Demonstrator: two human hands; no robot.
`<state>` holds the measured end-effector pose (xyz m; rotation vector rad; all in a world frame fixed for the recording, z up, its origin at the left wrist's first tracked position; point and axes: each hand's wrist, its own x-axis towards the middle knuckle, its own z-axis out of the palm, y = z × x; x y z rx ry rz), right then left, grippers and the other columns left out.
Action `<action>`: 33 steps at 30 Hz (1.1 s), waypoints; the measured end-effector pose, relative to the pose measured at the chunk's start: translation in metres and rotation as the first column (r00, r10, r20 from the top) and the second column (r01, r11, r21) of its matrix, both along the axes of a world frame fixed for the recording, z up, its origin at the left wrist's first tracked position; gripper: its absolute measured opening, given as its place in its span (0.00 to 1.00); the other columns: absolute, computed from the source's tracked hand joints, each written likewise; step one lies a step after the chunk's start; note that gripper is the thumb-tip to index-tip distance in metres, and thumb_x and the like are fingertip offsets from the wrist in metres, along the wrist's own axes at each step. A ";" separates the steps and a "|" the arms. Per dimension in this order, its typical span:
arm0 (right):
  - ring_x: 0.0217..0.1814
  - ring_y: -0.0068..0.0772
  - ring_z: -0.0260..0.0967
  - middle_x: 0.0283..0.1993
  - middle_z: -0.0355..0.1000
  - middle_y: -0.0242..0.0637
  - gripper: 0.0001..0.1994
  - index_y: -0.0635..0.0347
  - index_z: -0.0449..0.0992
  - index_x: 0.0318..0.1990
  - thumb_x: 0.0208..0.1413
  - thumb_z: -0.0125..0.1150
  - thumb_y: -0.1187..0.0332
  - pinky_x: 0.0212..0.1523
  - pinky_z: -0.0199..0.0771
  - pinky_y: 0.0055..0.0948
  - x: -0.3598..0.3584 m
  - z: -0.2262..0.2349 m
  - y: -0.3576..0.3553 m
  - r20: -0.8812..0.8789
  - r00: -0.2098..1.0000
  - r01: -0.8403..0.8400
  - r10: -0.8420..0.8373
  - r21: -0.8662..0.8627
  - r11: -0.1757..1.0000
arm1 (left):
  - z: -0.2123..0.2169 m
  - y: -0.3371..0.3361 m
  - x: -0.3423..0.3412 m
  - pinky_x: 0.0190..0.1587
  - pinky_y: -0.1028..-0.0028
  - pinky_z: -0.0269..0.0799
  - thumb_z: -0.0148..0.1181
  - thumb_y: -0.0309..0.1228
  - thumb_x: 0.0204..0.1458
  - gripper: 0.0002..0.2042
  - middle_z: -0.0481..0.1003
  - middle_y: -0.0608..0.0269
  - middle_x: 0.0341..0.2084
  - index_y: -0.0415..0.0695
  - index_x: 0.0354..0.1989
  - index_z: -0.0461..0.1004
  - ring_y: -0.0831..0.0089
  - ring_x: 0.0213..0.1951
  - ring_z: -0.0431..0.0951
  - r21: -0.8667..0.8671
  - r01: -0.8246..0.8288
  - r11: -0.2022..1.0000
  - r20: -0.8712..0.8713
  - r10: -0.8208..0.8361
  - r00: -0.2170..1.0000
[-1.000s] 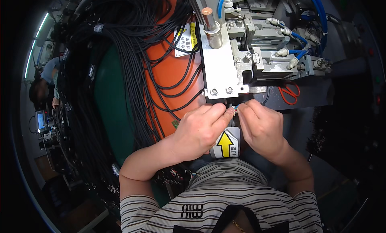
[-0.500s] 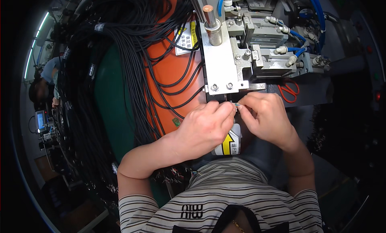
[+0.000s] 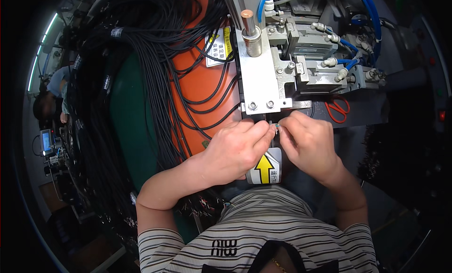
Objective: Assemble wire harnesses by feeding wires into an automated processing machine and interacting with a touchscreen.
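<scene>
My left hand (image 3: 235,150) and my right hand (image 3: 308,143) meet fingertip to fingertip just below the metal press block (image 3: 259,84). Between the fingertips sits a small wire end with a tiny metal terminal (image 3: 275,127), pinched from both sides. The black cable behind it is mostly hidden by my fingers. A label with a yellow arrow (image 3: 266,168) shows under my hands, pointing up toward the machine's slot.
A thick bundle of black cables (image 3: 122,75) drapes over the orange machine cover (image 3: 202,89) at left. Pneumatic fittings with blue hoses (image 3: 348,61) stand at right, with orange-handled scissors (image 3: 336,110) below them. Another person (image 3: 52,91) sits at the far left.
Both hands have crept upward, closer to the lower edge of the metal block, still pinching the wire end; the arrow label is more exposed than half a second ago.
</scene>
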<state>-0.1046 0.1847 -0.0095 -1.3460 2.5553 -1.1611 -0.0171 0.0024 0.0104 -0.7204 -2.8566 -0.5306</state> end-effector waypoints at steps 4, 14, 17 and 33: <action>0.20 0.40 0.70 0.25 0.72 0.40 0.03 0.64 0.77 0.32 0.49 0.63 0.76 0.21 0.68 0.33 -0.005 0.000 -0.001 -0.048 0.998 -0.045 0.050 0.115 0.992 | 0.009 0.004 -0.003 0.30 0.72 0.71 0.59 0.25 0.42 0.19 0.69 0.61 0.32 0.31 0.45 0.74 0.70 0.32 0.73 -0.120 0.027 0.992 0.044 -0.022 0.999; 0.21 0.34 0.71 0.28 0.73 0.40 0.06 0.66 0.77 0.34 0.47 0.65 0.80 0.22 0.68 0.27 0.005 -0.022 0.006 0.164 0.986 0.039 0.005 -0.265 0.963 | -0.001 -0.003 0.004 0.35 0.71 0.69 0.59 0.27 0.40 0.22 0.69 0.61 0.33 0.31 0.48 0.74 0.69 0.31 0.72 -0.025 -0.007 1.000 -0.008 0.007 1.000; 0.22 0.35 0.71 0.29 0.74 0.41 0.08 0.67 0.77 0.35 0.46 0.67 0.82 0.22 0.69 0.26 0.001 -0.028 0.003 -0.031 0.999 -0.036 0.028 -0.305 0.952 | -0.004 -0.004 0.004 0.36 0.71 0.69 0.59 0.27 0.40 0.23 0.69 0.61 0.33 0.32 0.49 0.74 0.68 0.32 0.71 0.010 0.003 1.000 -0.027 -0.002 1.000; 0.16 0.27 0.68 0.23 0.72 0.37 0.02 0.65 0.76 0.32 0.51 0.62 0.79 0.19 0.66 0.24 -0.005 -0.011 0.003 0.241 0.971 0.013 0.003 -0.065 0.998 | -0.014 -0.024 0.020 0.42 0.66 0.69 0.63 0.17 0.41 0.15 0.72 0.58 0.36 0.37 0.40 0.78 0.60 0.40 0.75 0.239 -0.234 0.942 0.036 0.233 0.972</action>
